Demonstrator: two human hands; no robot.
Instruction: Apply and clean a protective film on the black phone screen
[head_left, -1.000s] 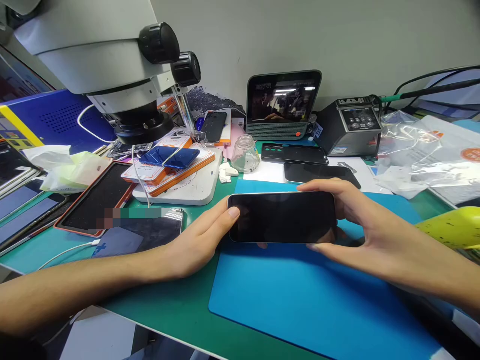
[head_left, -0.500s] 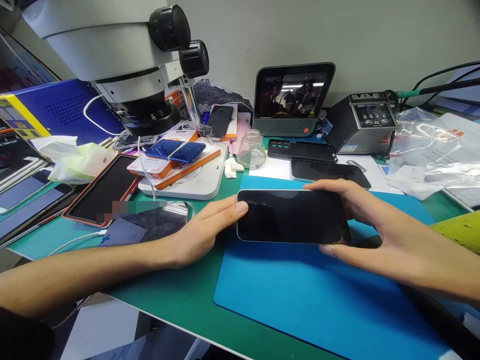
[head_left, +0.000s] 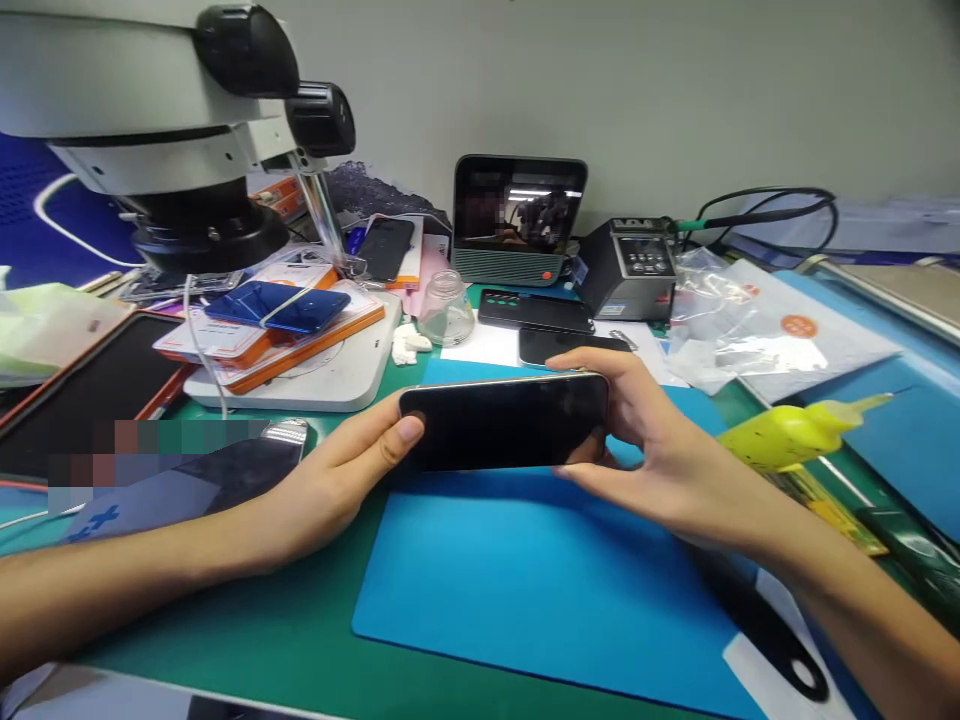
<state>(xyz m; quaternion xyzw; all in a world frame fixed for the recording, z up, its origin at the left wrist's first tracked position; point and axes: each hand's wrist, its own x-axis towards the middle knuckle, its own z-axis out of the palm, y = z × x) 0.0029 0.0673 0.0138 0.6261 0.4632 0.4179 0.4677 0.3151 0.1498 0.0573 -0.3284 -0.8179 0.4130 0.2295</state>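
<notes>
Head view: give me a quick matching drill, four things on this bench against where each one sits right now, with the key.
Things:
1. phone
2. glass jar
3. yellow bottle
4. small screen

Places:
A. lying on its side, right of the blue mat
B. at the back wall, lit
C. held at its ends by the left hand and right hand
D. beside the white pad, behind the mat

Pairs: 1-C, 2-D, 3-A, 4-B

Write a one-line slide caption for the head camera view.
Both hands, left hand and right hand, hold a dark-screened phone sideways over a blue mat beside a microscope.
</notes>
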